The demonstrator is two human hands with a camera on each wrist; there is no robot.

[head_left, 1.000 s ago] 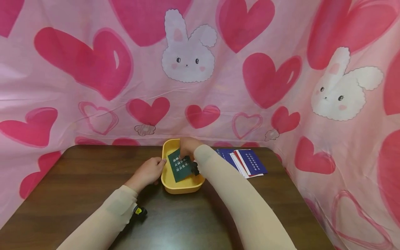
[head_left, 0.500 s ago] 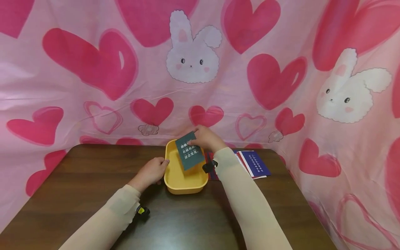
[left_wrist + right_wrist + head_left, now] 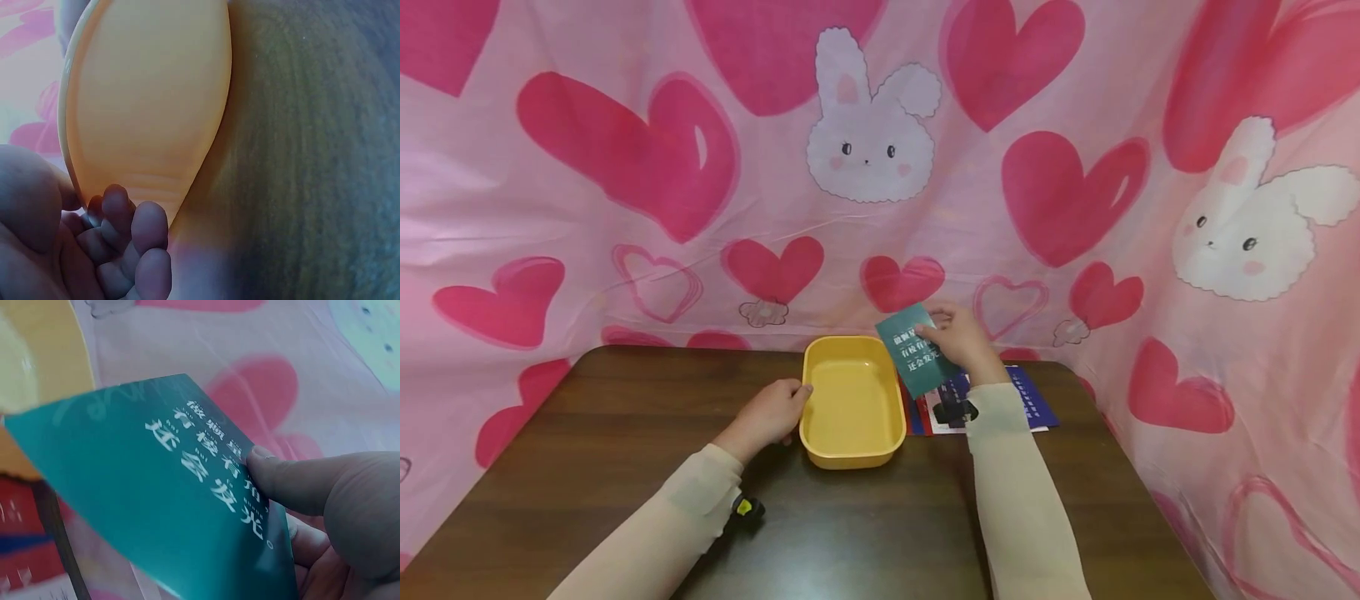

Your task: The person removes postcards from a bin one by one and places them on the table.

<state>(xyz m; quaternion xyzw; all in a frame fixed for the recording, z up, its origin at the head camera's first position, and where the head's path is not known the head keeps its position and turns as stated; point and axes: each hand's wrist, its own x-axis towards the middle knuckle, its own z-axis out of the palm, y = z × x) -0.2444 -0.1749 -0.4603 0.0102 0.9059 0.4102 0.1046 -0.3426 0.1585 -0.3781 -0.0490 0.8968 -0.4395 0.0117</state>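
A yellow plastic tray (image 3: 850, 408) sits on the table with nothing in it. My left hand (image 3: 767, 414) holds its left wall, thumb at the rim; in the left wrist view the curled fingers (image 3: 150, 228) lie along the outside of the tray (image 3: 150, 94). A dark green card with white Chinese characters (image 3: 910, 346) is pinched by my right hand (image 3: 958, 337), above the tray's right side. In the right wrist view the thumb (image 3: 294, 478) presses on the printed face of the card (image 3: 156, 494), with the other fingers behind it.
Right of the tray, several blue, red and white cards (image 3: 1033, 404) lie on the brown wooden table (image 3: 685, 392), partly hidden under my right hand. A pink curtain (image 3: 760, 208) with hearts and rabbits hangs behind the table and along its right side.
My right hand has lifted the green card up out of the yellow tray and carried it rightward, past the tray's right rim. The left hand has kept its hold on the tray.
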